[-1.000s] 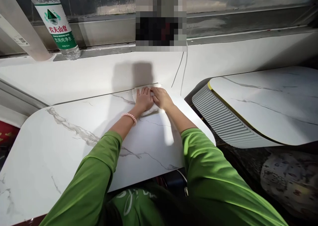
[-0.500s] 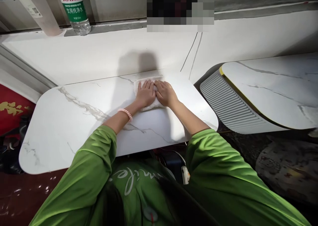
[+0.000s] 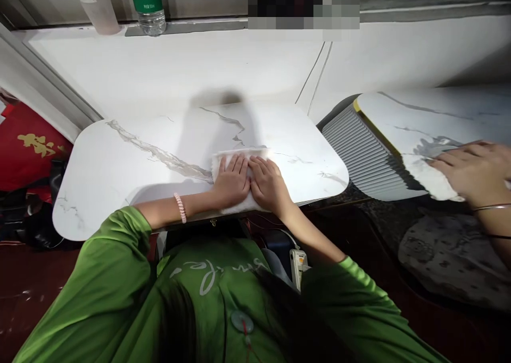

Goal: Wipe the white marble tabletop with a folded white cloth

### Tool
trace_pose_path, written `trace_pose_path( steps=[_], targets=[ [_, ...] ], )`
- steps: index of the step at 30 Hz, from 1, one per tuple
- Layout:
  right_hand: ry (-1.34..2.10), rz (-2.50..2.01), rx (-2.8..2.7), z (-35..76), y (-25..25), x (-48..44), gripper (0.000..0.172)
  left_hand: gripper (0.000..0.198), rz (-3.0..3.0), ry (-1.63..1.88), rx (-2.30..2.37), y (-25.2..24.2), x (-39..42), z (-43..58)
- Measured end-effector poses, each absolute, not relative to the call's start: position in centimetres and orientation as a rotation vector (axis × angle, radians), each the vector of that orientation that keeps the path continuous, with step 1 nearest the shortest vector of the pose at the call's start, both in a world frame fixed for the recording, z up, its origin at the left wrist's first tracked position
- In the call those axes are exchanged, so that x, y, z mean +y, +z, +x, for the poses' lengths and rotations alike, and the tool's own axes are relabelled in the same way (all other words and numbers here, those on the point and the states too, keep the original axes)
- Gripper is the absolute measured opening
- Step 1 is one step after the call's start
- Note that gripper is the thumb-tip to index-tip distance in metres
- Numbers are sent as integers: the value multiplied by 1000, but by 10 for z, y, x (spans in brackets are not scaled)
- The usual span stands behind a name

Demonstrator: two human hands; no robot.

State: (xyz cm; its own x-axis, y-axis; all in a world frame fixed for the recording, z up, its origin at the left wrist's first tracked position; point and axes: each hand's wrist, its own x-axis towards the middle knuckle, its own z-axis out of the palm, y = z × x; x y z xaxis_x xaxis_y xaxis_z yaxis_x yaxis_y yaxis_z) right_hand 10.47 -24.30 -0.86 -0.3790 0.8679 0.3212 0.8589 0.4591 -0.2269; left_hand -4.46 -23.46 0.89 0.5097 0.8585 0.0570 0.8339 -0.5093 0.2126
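Note:
A white cloth (image 3: pixel 255 153) lies near the front edge of a white marble-patterned tabletop (image 3: pixel 120 176). My left hand (image 3: pixel 232 181), with a pink coiled band on its wrist, rests flat on the cloth, fingers stretched forward. Beside it, thumbs close together, my right hand (image 3: pixel 269 184) also presses flat on the cloth with its fingers extended. Neither hand is wrapped round anything. The palms hide the middle of the cloth.
Another person's hand (image 3: pixel 475 171) holds a white cloth (image 3: pixel 433 179) at the right-hand table (image 3: pixel 423 115). A water bottle (image 3: pixel 147 6) and a translucent bottle (image 3: pixel 99 11) stand on the ledge. A red bag (image 3: pixel 35 145) is at the left.
Both my hands and the cloth under them have moved back toward my body, to the table's front edge. Another person's hand with a cloth has come into view at the right.

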Motion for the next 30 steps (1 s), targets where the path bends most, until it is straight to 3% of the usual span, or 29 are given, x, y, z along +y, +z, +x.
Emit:
trace_pose_path(
  steps=[10,23,30],
  targets=[
    [32,-1402,-2328,85,-11,-201,53,56,2526,208,1564,10,-201,-61],
    [88,-1451,-2200,41,-15,-37,40,50,2516,401,1645,3,-43,-92],
    [72,-1517,-2173,32,-13,-9,40,51,2536,395,1657,2,-11,-98]
  ],
)
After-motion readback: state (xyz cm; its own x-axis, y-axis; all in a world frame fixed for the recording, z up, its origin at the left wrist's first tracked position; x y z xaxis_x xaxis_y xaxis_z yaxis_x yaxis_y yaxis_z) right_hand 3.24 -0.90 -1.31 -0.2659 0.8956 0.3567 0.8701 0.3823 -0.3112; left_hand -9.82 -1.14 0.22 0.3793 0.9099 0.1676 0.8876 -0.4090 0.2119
